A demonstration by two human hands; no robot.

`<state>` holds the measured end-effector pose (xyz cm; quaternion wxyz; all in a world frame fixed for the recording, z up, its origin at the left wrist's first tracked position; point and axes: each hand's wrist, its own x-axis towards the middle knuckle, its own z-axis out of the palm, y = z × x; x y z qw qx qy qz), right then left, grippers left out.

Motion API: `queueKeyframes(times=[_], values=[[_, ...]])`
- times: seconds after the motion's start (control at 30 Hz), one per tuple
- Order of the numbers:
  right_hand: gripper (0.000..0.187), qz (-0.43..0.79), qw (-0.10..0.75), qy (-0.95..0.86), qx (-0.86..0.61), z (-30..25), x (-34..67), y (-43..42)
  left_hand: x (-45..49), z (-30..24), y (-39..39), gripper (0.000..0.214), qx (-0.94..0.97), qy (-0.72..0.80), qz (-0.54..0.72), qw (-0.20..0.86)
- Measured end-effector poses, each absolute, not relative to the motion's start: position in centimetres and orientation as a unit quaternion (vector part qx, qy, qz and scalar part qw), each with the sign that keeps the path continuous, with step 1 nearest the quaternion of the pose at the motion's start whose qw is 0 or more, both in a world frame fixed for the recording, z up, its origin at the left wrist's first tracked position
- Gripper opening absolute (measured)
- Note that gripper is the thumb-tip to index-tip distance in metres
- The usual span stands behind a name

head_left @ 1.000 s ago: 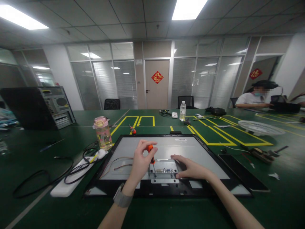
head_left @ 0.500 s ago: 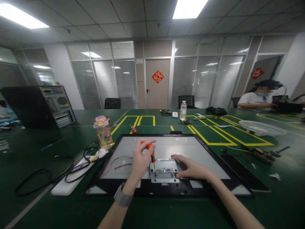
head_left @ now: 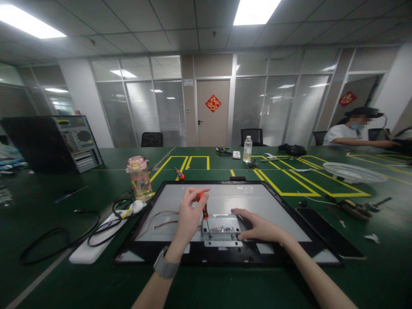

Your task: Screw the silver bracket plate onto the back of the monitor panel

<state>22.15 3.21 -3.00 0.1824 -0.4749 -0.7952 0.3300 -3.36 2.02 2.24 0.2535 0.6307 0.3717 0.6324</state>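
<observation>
My left hand [head_left: 190, 210] pinches the orange and black handle of a screwdriver [head_left: 205, 212]. The tool stands nearly upright, its tip down at the left part of a metal bracket [head_left: 222, 243] with a row of ports. My right hand [head_left: 257, 225] rests against the bracket's right side, thumb and fingers spread around its edge. Beneath both hands lies a monitor panel [head_left: 277, 206], its grey metal back upward in a black frame. Thin cables [head_left: 165, 223] run across the panel left of the bracket. Whether the screwdriver's tip sits in a screw is too small to tell.
Left of the panel are a white power strip [head_left: 93, 244] with black cords and a pink-lidded bottle [head_left: 139, 178]. A second screwdriver [head_left: 180, 174] lies beyond it. A black slab [head_left: 328, 231] lies to the right. A person [head_left: 350, 133] sits at the far right.
The screwdriver's handle has tilted slightly to the left in my left hand. My right hand has stayed in place. The person at the far right has stretched an arm out to the right.
</observation>
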Motion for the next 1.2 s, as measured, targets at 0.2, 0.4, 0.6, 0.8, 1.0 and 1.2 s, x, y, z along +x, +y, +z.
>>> queueKeyframes(times=[0.2, 0.4, 0.6, 0.8, 1.0, 1.2], values=[[0.089, 0.324, 0.182, -0.796, -0.477, -3.10, 22.19, 3.31, -3.51, 2.31, 2.12, 0.029, 0.629, 0.360, 0.636, 0.265], [0.087, 0.323, 0.179, -0.798, -0.477, -3.15, 22.20, 3.34, -3.51, 2.02, 2.35, 0.021, 0.622, 0.379, 0.641, 0.243], [0.086, 0.324, 0.177, -0.795, -0.482, -2.71, 21.99, 3.03, -3.53, 2.17, 2.09, 0.029, 0.634, 0.341, 0.632, 0.288], [0.088, 0.323, 0.180, -0.797, -0.478, -2.96, 22.19, 3.17, -3.31, 2.17, 2.11, 0.016, 0.637, 0.356, 0.633, 0.258], [0.089, 0.324, 0.182, -0.798, -0.475, -3.11, 22.23, 3.33, -3.36, 1.93, 2.21, 0.010, 0.641, 0.359, 0.636, 0.237], [0.088, 0.327, 0.176, -0.795, -0.479, -2.88, 22.21, 3.12, -3.22, 1.91, 2.23, 0.027, 0.610, 0.356, 0.635, 0.313]])
